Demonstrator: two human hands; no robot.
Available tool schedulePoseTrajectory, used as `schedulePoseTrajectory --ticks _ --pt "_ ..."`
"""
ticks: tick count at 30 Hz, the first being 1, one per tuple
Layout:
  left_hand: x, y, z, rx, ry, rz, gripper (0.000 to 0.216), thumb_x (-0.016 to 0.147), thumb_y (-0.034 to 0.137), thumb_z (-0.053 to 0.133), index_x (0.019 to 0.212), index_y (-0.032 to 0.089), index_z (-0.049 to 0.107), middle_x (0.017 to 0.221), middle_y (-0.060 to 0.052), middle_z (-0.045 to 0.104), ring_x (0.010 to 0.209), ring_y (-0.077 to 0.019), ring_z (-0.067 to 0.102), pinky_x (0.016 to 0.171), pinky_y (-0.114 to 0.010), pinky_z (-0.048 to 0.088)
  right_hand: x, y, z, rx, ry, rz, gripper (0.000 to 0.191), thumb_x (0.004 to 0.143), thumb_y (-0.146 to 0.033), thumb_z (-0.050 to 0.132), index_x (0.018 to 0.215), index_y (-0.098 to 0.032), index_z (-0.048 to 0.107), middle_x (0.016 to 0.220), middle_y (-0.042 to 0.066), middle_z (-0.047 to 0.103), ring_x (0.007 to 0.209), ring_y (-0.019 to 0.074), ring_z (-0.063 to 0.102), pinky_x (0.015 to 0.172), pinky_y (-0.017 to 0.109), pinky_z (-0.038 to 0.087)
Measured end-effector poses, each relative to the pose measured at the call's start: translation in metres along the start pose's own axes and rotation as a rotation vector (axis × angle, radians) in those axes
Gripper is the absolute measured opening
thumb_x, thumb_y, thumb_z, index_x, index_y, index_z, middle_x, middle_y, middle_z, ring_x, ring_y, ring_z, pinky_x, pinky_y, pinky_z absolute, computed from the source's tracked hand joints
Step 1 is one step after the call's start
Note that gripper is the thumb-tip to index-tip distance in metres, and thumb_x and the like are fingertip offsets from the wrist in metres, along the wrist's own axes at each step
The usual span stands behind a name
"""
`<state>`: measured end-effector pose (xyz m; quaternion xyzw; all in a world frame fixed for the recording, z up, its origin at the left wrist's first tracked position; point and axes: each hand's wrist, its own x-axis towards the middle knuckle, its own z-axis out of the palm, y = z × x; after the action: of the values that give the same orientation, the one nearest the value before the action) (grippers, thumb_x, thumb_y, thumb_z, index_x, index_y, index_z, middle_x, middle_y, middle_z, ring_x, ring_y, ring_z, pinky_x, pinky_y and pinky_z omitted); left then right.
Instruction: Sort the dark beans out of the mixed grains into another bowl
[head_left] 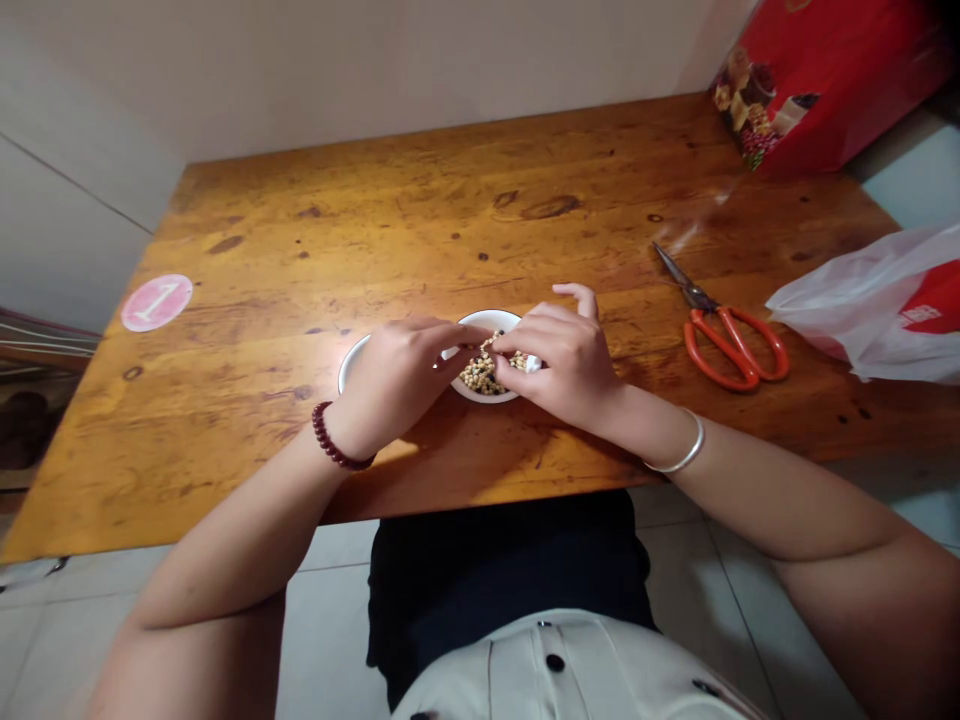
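Observation:
A white bowl (491,320) holds many small pale beans (478,377) with some dark ones among them. Over it, the fingertips of both hands come close together. My left hand (397,378) reaches in from the left, thumb and forefinger pinched; what is between them is too small to make out. From the right, my right hand (566,360) pinches thumb and forefinger just above the beans, little finger raised, and its hold is likewise unclear. A small white thing (533,364) shows beside the right thumb. Behind my left hand, a second white bowl (349,362) is mostly hidden.
Scissors (709,310) with orange handles lie on the wooden table (390,230) to the right. A plastic bag (862,300) sits at the right edge, with a red box-like bag (840,90) at the back right. A round label (157,303) marked 1 is at the left.

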<state>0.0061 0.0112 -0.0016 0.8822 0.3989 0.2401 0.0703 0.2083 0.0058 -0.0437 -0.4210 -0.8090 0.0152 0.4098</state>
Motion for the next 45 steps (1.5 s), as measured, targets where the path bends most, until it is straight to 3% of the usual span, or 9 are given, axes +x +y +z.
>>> schedulePoseTrajectory --ticks 3,8,13,17,25,37,42,45 --pt "-0.003 -0.002 0.002 0.113 0.013 0.09 0.02 0.095 0.025 0.059 0.107 0.02 0.073 0.091 -0.005 0.076 0.077 -0.0168 0.07 0.07 -0.027 0.053 0.001 -0.001 0.0 0.043 0.004 0.018 0.012 0.083 -0.023 0.066 0.074 -0.026 0.073 0.075 -0.006 0.076 0.074 0.0159 0.067 0.104 0.045 0.032" --pt "-0.005 -0.001 0.003 0.272 0.003 0.225 0.025 0.096 0.019 0.054 0.116 0.014 0.067 0.097 -0.009 0.074 0.087 -0.022 0.068 0.074 -0.032 0.055 0.003 -0.001 0.002 0.228 -0.051 0.229 0.007 0.08 -0.024 0.071 0.074 -0.024 0.076 0.076 -0.001 0.077 0.072 0.0168 0.069 0.088 0.039 0.043" --pt "-0.005 0.003 0.002 0.359 -0.04 0.223 0.028 0.097 0.015 0.049 0.119 0.01 0.066 0.099 -0.012 0.074 0.09 -0.0247 0.068 0.075 -0.035 0.056 0.002 0.002 0.007 0.516 -0.133 0.494 0.011 0.077 -0.031 0.074 0.084 -0.022 0.075 0.077 0.001 0.077 0.07 0.0179 0.072 0.066 0.03 0.05" --pt "-0.006 0.005 0.004 0.378 -0.03 0.182 0.031 0.098 0.017 0.046 0.123 0.011 0.064 0.102 -0.012 0.074 0.092 -0.0236 0.068 0.074 -0.034 0.056 0.003 -0.002 0.004 0.639 -0.164 0.597 0.026 0.072 -0.03 0.078 0.092 -0.021 0.063 0.064 -0.004 0.07 0.056 0.0132 0.065 0.057 0.025 0.048" --pt "-0.009 0.015 0.006 0.453 -0.03 0.169 0.032 0.093 0.011 0.047 0.12 0.011 0.065 0.102 -0.011 0.075 0.09 -0.0234 0.069 0.066 -0.033 0.054 0.003 -0.008 0.002 0.649 -0.132 0.609 0.028 0.072 -0.023 0.075 0.092 -0.021 0.056 0.059 -0.006 0.066 0.054 0.0116 0.061 0.06 0.025 0.046" --pt "-0.014 0.018 0.01 0.489 0.019 0.237 0.049 0.086 0.011 0.05 0.134 0.011 0.057 0.109 -0.009 0.074 0.091 -0.0244 0.068 0.056 -0.034 0.051 -0.004 -0.009 0.006 0.573 -0.129 0.5 0.023 0.078 -0.026 0.071 0.096 -0.024 0.057 0.064 -0.005 0.067 0.058 0.0147 0.066 0.056 0.026 0.048" --pt "-0.013 0.017 0.01 0.434 -0.024 0.187 0.045 0.089 0.011 0.05 0.133 0.012 0.057 0.102 -0.009 0.075 0.09 -0.0234 0.068 0.063 -0.033 0.054 -0.005 -0.01 0.007 0.533 -0.108 0.483 0.022 0.079 -0.026 0.072 0.096 -0.024 0.059 0.071 -0.004 0.07 0.064 0.0163 0.07 0.059 0.027 0.05" --pt "-0.012 0.014 0.01 0.401 -0.078 0.122 0.036 0.092 0.012 0.051 0.127 0.013 0.061 0.1 -0.01 0.075 0.093 -0.0228 0.068 0.072 -0.032 0.056 -0.002 -0.013 0.005 0.547 -0.067 0.459 0.018 0.08 -0.025 0.071 0.094 -0.023 0.059 0.088 -0.001 0.074 0.068 0.0156 0.073 0.063 0.028 0.052"
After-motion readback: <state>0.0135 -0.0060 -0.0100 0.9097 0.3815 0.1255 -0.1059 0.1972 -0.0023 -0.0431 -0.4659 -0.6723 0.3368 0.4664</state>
